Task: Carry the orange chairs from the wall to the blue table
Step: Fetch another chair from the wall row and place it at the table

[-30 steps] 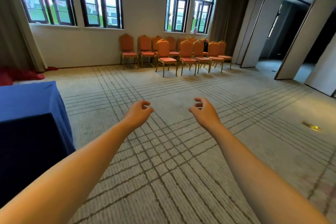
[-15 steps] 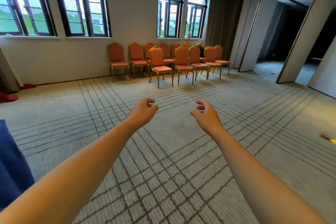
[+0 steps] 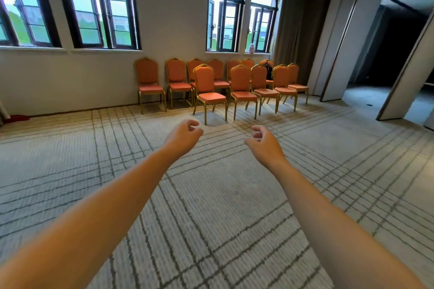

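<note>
Our left hand (image 3: pixel 182 135) and right hand (image 3: pixel 263 142) hover empty, fingers loosely curled. The orange padded, gold-framed chairs (image 3: pixel 210 82) stand at the grey grid-lined carpet's (image 3: pixel 211 195) far edge by the pale wall (image 3: pixel 70 77). We judge every visible chair is not yet carried.

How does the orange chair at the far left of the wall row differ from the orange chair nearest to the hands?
The far-left chair stands back by the wall; the nearest chair stands forward, in the front row. The far-left chair covers no other chair; the nearest chair partly hides another chair behind it. Both have orange padding, gold frames and empty seats.
</note>
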The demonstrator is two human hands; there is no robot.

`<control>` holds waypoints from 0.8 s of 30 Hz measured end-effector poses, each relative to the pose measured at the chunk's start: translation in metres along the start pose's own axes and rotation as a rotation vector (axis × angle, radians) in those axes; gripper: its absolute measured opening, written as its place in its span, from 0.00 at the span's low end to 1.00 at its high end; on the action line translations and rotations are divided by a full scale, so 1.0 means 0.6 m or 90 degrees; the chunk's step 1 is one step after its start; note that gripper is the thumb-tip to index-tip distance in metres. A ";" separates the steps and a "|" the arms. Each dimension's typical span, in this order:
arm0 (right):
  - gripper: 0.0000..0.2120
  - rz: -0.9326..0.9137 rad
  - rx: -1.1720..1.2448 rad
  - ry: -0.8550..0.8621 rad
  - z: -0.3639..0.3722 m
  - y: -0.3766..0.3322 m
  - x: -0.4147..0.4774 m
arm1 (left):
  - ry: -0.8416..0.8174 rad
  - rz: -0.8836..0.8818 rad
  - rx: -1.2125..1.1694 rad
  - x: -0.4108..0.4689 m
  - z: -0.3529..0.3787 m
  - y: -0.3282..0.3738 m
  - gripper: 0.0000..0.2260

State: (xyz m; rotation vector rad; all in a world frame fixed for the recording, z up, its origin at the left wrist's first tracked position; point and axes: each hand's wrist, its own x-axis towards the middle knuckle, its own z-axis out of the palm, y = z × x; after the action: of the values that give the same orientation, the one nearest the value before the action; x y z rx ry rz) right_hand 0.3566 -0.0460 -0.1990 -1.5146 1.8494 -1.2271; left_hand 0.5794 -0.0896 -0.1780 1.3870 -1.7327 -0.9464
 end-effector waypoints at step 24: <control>0.26 0.011 -0.039 -0.008 0.197 0.125 1.041 | 0.021 -0.014 0.005 1.091 0.091 -0.077 0.18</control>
State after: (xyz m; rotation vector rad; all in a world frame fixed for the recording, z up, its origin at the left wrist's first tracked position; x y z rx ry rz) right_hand 0.2255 -0.6725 -0.2052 -1.5321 1.9027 -1.1606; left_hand 0.4423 -0.7333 -0.1891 1.4229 -1.7013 -0.9239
